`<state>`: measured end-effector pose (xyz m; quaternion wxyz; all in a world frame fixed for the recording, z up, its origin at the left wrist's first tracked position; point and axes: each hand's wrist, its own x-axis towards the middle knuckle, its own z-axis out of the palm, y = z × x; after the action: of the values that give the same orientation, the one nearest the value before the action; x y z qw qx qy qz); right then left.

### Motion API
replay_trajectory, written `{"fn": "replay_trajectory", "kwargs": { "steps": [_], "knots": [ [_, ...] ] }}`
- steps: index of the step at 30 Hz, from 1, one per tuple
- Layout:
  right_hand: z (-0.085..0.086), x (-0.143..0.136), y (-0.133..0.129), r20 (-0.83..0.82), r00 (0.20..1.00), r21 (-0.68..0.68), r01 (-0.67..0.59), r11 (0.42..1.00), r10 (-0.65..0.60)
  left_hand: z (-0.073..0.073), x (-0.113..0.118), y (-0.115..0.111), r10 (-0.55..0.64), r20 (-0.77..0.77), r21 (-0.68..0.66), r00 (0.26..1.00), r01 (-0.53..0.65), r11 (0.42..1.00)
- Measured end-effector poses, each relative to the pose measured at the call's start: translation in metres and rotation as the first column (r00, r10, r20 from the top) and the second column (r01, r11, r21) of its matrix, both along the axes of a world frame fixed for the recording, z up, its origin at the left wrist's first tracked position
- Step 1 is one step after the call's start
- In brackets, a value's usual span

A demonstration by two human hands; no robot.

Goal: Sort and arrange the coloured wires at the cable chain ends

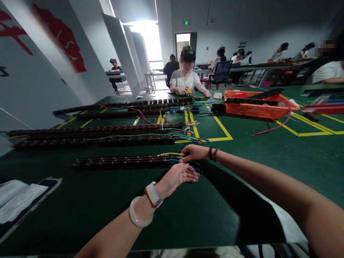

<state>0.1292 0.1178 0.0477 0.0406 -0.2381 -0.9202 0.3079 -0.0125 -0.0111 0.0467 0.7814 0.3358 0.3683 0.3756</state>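
A dark cable chain (120, 162) lies lengthwise in front of me, with yellow, green and blue wires coming out of its right end. My right hand (196, 152), wearing dark bands at the wrist, comes from the right with fingers curled in around these wires (172, 154). Just below it, my left hand (179, 178) is turned palm partly up, its fingers stretched out and apart. Its thumb is close to the blue wire; whether it touches is hard to tell. A watch and a pale bangle are on the left wrist.
More cable chains (94, 139) with loose wire ends lie further back on the green table (263, 157). An orange basket (258, 108) holds further chain pieces. Across the table a person (185, 77) holds a yellow tool (187, 91). A dark tray with white sheets (24, 197) is at left.
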Motion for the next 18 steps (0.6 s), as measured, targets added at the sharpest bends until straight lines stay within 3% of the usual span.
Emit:
{"fn": "replay_trajectory", "kwargs": {
  "steps": [4,7,11,18],
  "knots": [
    [0.004,-0.002,-0.001,-0.049,0.996,0.168,-0.067,0.983,0.076,0.000,-0.001,0.002,0.020,0.048,-0.042,0.999,-0.018,0.999],
    [0.007,-0.003,-0.010,-0.082,0.994,0.399,-0.035,0.916,0.074,0.000,0.000,0.005,0.080,0.091,-0.057,0.993,-0.075,0.996],
    [0.009,-0.004,-0.029,-0.043,0.999,0.647,0.041,0.762,-0.017,-0.003,0.002,0.005,0.199,0.136,-0.046,0.971,-0.194,0.980],
    [0.009,-0.004,-0.062,0.116,0.993,0.873,-0.107,0.476,0.012,-0.015,0.008,0.004,0.360,0.150,-0.042,0.921,-0.358,0.933]
  ]
}}
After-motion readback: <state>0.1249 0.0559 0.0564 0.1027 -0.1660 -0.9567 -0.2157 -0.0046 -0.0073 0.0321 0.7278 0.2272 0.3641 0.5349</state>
